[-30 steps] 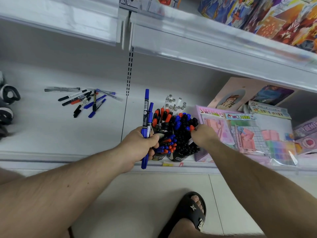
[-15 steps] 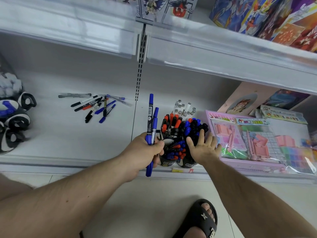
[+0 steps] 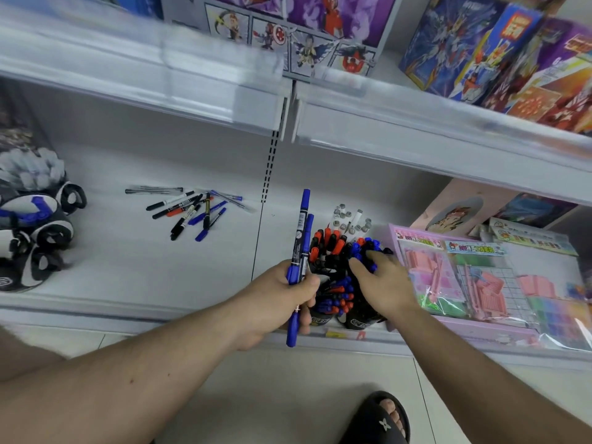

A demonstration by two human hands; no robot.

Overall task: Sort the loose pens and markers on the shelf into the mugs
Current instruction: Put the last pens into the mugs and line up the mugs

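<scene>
My left hand [image 3: 282,298] grips a small bundle of blue markers [image 3: 300,241], held upright just left of the mugs. Black mugs [image 3: 355,320] packed with red, blue and black capped markers stand at the shelf's front edge. My right hand [image 3: 381,283] lies flat on the marker tops of the right-hand mug, fingers spread and straight. A pile of loose pens and markers [image 3: 192,211] lies on the white shelf [image 3: 134,261] further left and back. Grey-capped markers [image 3: 350,219] stand behind the mugs.
Pink stationery packs [image 3: 480,277] lie right of the mugs. Black and white toy cars [image 3: 35,232] sit at the far left. An upper shelf edge [image 3: 288,113] overhangs, with boxed toys [image 3: 496,49] on it. My sandalled foot [image 3: 382,418] is on the tiled floor below.
The view has shifted to the left and up. My right hand opened from the mug's far side and now rests flat on the marker tops. My left hand keeps its hold on the blue markers.
</scene>
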